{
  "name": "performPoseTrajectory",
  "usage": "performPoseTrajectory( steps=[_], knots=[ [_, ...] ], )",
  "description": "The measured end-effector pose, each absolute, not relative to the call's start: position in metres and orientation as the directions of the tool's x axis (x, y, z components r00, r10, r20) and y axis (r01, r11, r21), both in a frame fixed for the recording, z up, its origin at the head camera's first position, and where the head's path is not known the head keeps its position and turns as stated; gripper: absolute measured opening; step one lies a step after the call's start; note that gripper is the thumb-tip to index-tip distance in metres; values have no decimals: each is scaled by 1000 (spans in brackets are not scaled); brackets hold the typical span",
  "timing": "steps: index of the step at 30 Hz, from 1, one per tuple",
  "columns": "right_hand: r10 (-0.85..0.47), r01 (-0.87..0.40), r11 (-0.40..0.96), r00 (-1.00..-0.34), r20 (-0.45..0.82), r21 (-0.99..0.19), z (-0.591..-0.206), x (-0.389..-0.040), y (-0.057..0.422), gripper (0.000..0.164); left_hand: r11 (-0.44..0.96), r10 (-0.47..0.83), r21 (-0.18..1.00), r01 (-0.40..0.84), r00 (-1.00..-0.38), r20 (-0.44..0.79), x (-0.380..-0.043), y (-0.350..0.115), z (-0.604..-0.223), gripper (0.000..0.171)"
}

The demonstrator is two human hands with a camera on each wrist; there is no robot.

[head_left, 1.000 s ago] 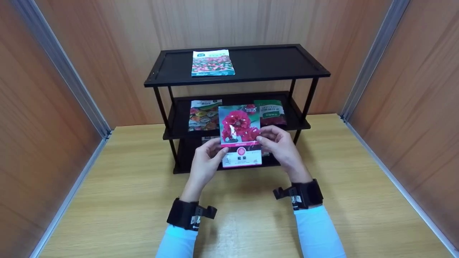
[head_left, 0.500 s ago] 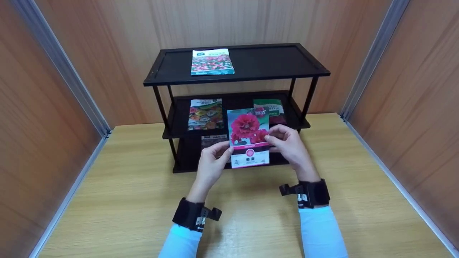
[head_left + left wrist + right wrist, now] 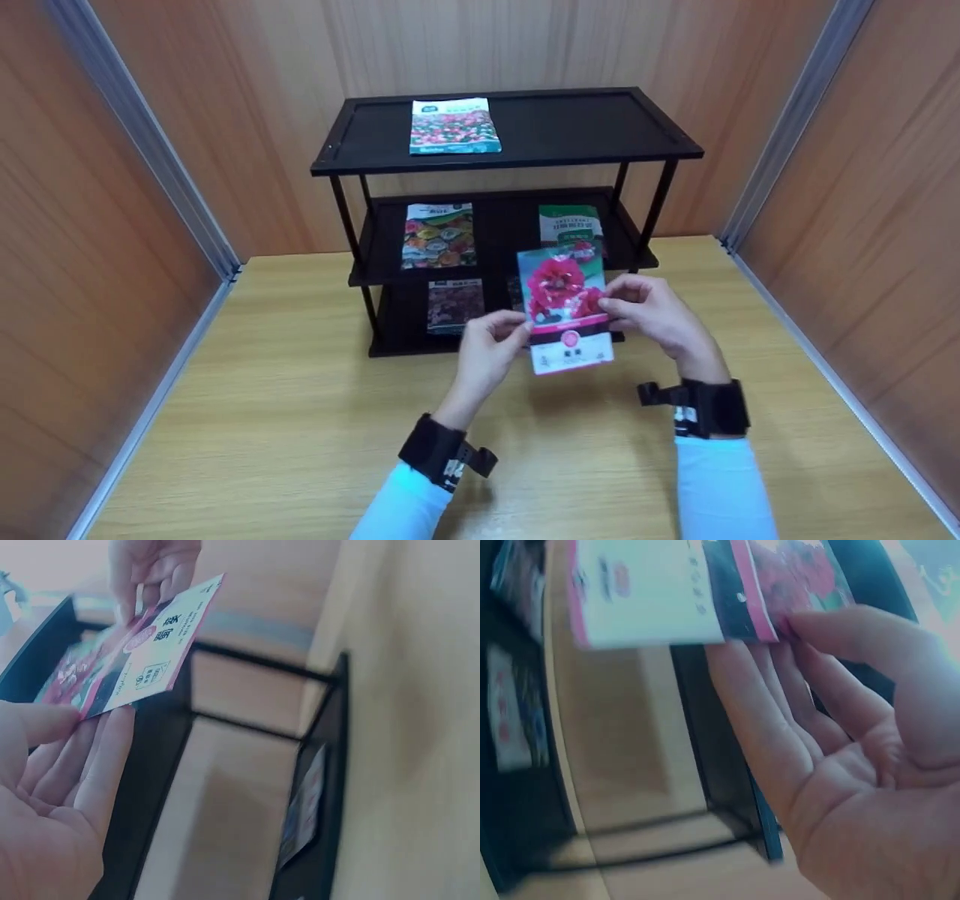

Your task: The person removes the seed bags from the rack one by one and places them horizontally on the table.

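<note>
A flower seed packet (image 3: 566, 300) with magenta blooms and a white lower panel is held between both hands, in front of the black shelf's right half. My left hand (image 3: 491, 349) pinches its left edge between thumb and fingers. On the opposite edge, my right hand (image 3: 656, 319) grips it the same way. The left wrist view shows the packet (image 3: 142, 652) tilted, thumb above and fingers beneath. From the right wrist, the thumb presses on the packet (image 3: 652, 592) near its pink stripe.
The black three-tier shelf (image 3: 585, 131) stands against the back wall. One packet (image 3: 454, 127) lies on its top tier. A colourful packet (image 3: 439, 236) and a green packet (image 3: 570, 225) rest on the middle tier. A darker packet (image 3: 455, 304) lies on the bottom tier.
Both hands have carried the seed packet to the right and slightly down, now partly in front of the green packet. The bottom-tier packet on the left has come into fuller view.
</note>
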State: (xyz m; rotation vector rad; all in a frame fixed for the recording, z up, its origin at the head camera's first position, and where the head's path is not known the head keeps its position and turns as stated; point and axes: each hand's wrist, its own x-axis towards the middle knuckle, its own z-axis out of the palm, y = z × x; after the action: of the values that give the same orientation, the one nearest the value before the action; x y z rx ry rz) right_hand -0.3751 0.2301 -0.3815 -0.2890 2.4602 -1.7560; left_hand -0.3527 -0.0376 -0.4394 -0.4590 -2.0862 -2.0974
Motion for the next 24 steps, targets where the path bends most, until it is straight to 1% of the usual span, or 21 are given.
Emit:
performPoseTrajectory(
  steps=[4,6,10,14,18,24],
  knots=[
    [-239,-45,418,-969,-63,-907,-386,-374,265,28,-83,179,971,225,-955,237,-350,-7,-448,12],
    [-256,-22,446,-961,-104,-895,-391,-375,281,30,-93,208,979,183,-958,199,-350,8,-454,12],
    [-275,32,501,-942,-194,-865,-404,-377,309,33,-93,272,990,110,-953,131,-351,36,-468,11],
    [-264,105,555,-918,-295,-825,-422,-382,331,30,-46,324,997,55,-944,67,-354,61,-484,10],
    [-235,189,587,-890,-390,-787,-439,-391,352,23,22,324,1000,-22,-946,-28,-359,87,-495,10],
    [-226,262,637,-836,-501,-725,-454,-402,377,16,123,254,981,-152,-950,-180,-365,121,-501,12]
  ],
)
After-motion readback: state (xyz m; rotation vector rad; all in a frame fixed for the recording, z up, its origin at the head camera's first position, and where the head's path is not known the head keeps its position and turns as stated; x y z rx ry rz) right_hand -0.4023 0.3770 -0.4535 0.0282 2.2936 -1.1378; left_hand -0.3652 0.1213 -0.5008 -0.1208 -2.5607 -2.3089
